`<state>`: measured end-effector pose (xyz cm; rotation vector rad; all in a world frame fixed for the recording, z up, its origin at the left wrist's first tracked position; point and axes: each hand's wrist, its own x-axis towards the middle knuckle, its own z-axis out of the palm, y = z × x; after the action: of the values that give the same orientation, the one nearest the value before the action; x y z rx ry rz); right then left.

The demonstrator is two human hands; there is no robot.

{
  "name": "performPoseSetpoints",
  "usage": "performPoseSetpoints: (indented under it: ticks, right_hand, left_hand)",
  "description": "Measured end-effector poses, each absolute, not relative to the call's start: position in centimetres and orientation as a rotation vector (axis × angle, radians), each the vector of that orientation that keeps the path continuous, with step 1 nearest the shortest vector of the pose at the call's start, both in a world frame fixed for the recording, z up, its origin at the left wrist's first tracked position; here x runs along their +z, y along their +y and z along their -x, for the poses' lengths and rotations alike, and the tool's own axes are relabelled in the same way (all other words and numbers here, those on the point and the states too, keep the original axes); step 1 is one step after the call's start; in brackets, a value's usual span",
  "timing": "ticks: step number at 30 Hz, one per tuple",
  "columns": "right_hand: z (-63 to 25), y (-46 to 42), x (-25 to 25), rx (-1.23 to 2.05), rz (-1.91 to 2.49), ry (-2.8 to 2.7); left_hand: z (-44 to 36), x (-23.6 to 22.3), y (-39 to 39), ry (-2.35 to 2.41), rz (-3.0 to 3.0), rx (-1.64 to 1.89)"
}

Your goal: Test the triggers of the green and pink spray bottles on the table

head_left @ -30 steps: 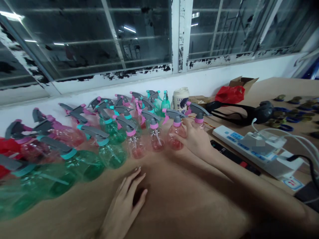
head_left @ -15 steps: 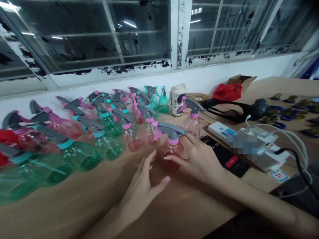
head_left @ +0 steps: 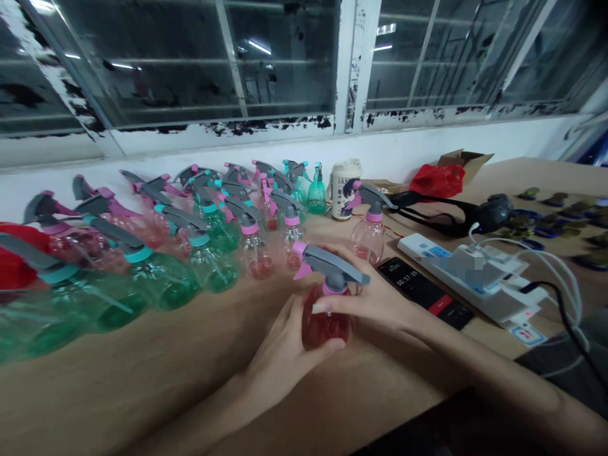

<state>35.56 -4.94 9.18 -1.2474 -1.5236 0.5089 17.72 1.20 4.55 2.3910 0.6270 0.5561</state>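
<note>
A pink spray bottle [head_left: 327, 326] with a grey and pink trigger head stands upright between my hands, over the near middle of the table. My left hand [head_left: 287, 345] is curled round its left and front side, thumb along the lower front. From the right, my right hand [head_left: 368, 304] grips the upper body, its thumb lying across the front just under the pink collar; its other fingers are partly hidden behind the bottle. Just beyond it stands another pink spray bottle [head_left: 368, 237]. To the left are several more, including a green spray bottle [head_left: 213, 266].
A phone [head_left: 422, 291] showing a timer lies right of my hands, beside a white power strip [head_left: 456, 272] with cables. Behind are a paper cup [head_left: 342, 190], a black strap [head_left: 441, 206], a red bag [head_left: 437, 180] and an open cardboard box [head_left: 468, 163]. A window runs behind the table.
My left hand has moved right and closed round the pink spray bottle, where it was apart from it before. The right hand keeps its grip. The view has shifted slightly.
</note>
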Motion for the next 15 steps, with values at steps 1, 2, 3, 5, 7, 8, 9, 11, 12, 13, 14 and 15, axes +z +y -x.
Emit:
performPoseSetpoints:
  ticks: [1, 2, 3, 5, 7, 8, 9, 11, 12, 13, 14, 15]
  right_hand:
    - [-35.3, -4.6, 9.4, 0.549, 1.202, -1.494]
    - [-35.1, -4.3, 9.7, 0.583, 1.171, -1.47]
    - [-34.8, -4.0, 9.9, 0.606, 1.152, -1.454]
    - [-34.5, -3.5, 10.1, 0.63, 1.14, -1.429]
    - [-34.2, -3.0, 10.0, 0.651, 1.16, -1.386]
    - [-34.1, -2.9, 9.9, 0.67, 1.173, -1.362]
    - [-34.0, -2.7, 9.7, 0.692, 1.18, -1.342]
    - [-33.8, -2.4, 9.4, 0.72, 1.184, -1.332]
    - [-33.7, -2.2, 9.4, 0.717, 1.179, -1.339]
    - [-33.5, -2.1, 9.5, 0.707, 1.171, -1.348]
    - [-33.4, -2.0, 9.6, 0.708, 1.171, -1.359]
    - [-33.2, -1.9, 9.9, 0.711, 1.181, -1.362]
  left_hand:
    - [-17.7, 4.6, 1.2, 0.64, -2.4, 0.547]
    - [-17.8, 4.7, 1.2, 0.656, -2.403, 0.54]
    - [-17.8, 4.7, 1.2, 0.673, -2.404, 0.536]
    - [-17.9, 4.7, 1.4, 0.701, -2.409, 0.523]
    - [-17.8, 4.5, 1.7, 0.71, -2.434, 0.506]
    - [-17.8, 4.4, 1.9, 0.7, -2.453, 0.509]
    - [-17.6, 4.2, 2.1, 0.681, -2.475, 0.52]
    - [-17.2, 3.8, 2.5, 0.634, -2.515, 0.557]
    - [-16.8, 3.5, 2.7, 0.617, -2.539, 0.573]
    - [-16.3, 3.2, 3.0, 0.611, -2.572, 0.585]
    - [-15.8, 2.9, 3.4, 0.611, -2.613, 0.589]
    - [-15.1, 2.6, 3.8, 0.617, -2.668, 0.59]
